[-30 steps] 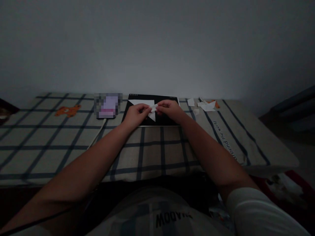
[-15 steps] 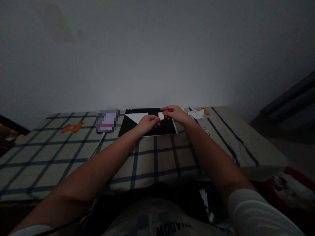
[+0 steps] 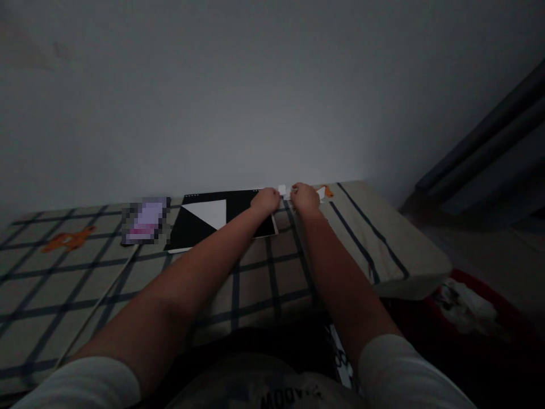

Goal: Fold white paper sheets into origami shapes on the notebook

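Observation:
At the right edge of the black spiral-bound pad [image 3: 200,230], my left hand [image 3: 266,201] is closed in a pinch. A small white piece of paper [image 3: 281,190] shows at its fingertips. Just to the right, my right hand [image 3: 305,197] has curled fingers facing that paper; what they hold, if anything, is hidden. White folded paper [image 3: 322,193] is partly covered by my right hand. A larger white paper triangle [image 3: 213,212] lies flat on the pad, left of my left hand.
A pixelated phone [image 3: 147,220] with a white cable [image 3: 102,298] lies left of the pad. The checked cloth [image 3: 251,284] covers the table, which meets the wall [image 3: 255,102] at the back. A red bin [image 3: 460,278] with white contents stands on the floor at right.
Both hands have moved off the middle of the pad to its right edge, beside the folded paper. The small white paper has gone along. The view has turned right.

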`<state>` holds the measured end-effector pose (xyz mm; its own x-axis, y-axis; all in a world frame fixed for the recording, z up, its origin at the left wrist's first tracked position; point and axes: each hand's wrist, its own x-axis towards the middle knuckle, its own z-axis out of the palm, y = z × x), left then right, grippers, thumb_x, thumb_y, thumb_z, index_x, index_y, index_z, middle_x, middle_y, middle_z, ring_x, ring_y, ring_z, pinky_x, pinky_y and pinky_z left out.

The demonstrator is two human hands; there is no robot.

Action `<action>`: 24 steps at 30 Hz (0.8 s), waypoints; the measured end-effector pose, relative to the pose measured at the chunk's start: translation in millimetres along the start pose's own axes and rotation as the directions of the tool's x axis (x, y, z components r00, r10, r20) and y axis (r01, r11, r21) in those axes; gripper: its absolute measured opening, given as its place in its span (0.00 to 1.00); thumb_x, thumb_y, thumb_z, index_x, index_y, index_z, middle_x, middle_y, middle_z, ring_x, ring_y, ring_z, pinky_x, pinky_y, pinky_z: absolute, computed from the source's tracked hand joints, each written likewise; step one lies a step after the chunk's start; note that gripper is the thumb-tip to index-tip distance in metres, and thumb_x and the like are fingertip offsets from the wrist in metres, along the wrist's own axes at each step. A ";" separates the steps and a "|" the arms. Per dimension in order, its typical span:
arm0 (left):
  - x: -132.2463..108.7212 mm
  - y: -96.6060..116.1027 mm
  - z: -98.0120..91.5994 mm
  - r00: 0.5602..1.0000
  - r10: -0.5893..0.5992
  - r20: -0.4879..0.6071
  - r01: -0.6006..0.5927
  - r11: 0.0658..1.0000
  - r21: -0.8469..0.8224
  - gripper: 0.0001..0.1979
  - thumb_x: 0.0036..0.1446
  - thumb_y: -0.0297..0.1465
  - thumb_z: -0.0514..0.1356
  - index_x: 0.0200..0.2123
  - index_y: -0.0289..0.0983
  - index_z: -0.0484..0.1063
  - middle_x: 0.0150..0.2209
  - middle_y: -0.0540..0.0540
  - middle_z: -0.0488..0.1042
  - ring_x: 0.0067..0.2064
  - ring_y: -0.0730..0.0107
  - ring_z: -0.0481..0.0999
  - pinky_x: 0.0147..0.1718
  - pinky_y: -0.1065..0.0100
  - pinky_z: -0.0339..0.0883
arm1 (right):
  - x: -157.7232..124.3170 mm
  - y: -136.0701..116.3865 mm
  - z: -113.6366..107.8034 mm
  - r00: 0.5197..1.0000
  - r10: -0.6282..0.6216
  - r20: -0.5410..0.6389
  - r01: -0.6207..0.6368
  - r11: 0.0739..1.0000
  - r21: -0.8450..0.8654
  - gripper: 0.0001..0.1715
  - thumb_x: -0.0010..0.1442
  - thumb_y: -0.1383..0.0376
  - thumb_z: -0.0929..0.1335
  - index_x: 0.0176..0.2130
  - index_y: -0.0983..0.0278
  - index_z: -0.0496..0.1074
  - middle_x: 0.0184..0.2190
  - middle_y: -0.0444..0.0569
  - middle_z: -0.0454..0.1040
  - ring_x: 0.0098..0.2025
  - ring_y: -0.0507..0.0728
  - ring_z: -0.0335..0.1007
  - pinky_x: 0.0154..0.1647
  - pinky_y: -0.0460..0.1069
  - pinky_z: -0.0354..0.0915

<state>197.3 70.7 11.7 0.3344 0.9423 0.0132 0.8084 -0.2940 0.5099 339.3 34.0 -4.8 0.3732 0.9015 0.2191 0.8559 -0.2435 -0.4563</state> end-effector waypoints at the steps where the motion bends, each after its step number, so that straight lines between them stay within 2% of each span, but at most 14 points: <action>1: 2.0 2.9 1.4 1.000 -0.014 0.007 0.014 0.999 0.033 0.20 0.75 0.34 0.54 0.53 0.33 0.86 0.59 0.30 0.84 0.60 0.50 0.84 0.55 0.61 0.74 | 0.7 0.8 1.7 1.000 -0.004 0.007 0.004 1.000 -0.007 0.24 0.71 0.66 0.67 0.62 0.64 0.82 0.60 0.62 0.83 0.63 0.67 0.79 0.61 0.56 0.69; 4: 7.6 7.0 6.3 0.998 -0.053 0.021 0.050 0.992 0.117 0.21 0.75 0.35 0.54 0.56 0.33 0.85 0.61 0.29 0.82 0.63 0.48 0.82 0.56 0.60 0.74 | 3.5 1.8 7.2 0.999 -0.021 0.029 0.022 1.000 -0.015 0.25 0.72 0.65 0.68 0.64 0.62 0.81 0.61 0.59 0.83 0.64 0.66 0.78 0.63 0.55 0.68; 8: 12.7 5.5 10.7 0.996 -0.079 0.038 0.071 0.981 0.183 0.24 0.75 0.36 0.53 0.58 0.31 0.83 0.61 0.26 0.82 0.63 0.45 0.82 0.56 0.58 0.75 | 6.8 -0.4 11.1 0.998 -0.032 0.047 0.033 0.999 -0.014 0.26 0.71 0.69 0.65 0.63 0.61 0.81 0.62 0.58 0.83 0.64 0.64 0.78 0.63 0.54 0.67; 14: 14.2 2.4 5.0 0.993 -0.116 0.014 0.109 0.967 0.232 0.25 0.76 0.37 0.51 0.61 0.33 0.82 0.62 0.28 0.81 0.64 0.46 0.82 0.56 0.59 0.75 | 9.6 -8.2 13.1 0.996 -0.068 0.065 0.068 0.998 0.005 0.25 0.73 0.68 0.63 0.60 0.57 0.83 0.59 0.52 0.85 0.63 0.62 0.78 0.62 0.54 0.66; 18: 16.0 -1.8 0.8 0.990 -0.139 -0.001 0.134 0.957 0.259 0.23 0.74 0.39 0.54 0.58 0.35 0.83 0.60 0.29 0.83 0.63 0.45 0.82 0.56 0.57 0.76 | 9.5 -10.2 18.8 0.995 -0.072 0.062 0.073 0.997 -0.014 0.25 0.72 0.68 0.63 0.60 0.57 0.83 0.59 0.54 0.85 0.64 0.64 0.77 0.63 0.56 0.64; 24: 11.3 -13.2 2.3 0.994 -0.095 -0.055 0.106 0.961 0.256 0.20 0.73 0.41 0.58 0.56 0.36 0.82 0.58 0.31 0.83 0.62 0.45 0.82 0.55 0.56 0.75 | 7.2 -10.8 20.6 0.995 -0.083 0.060 0.086 0.994 -0.059 0.24 0.71 0.68 0.65 0.60 0.60 0.83 0.57 0.57 0.85 0.63 0.65 0.76 0.65 0.58 0.62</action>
<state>191.6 84.8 3.1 0.2286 0.9734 0.0121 0.9363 -0.2232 0.2711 325.4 50.5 -16.0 0.2788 0.9385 0.2037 0.9047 -0.1855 -0.3835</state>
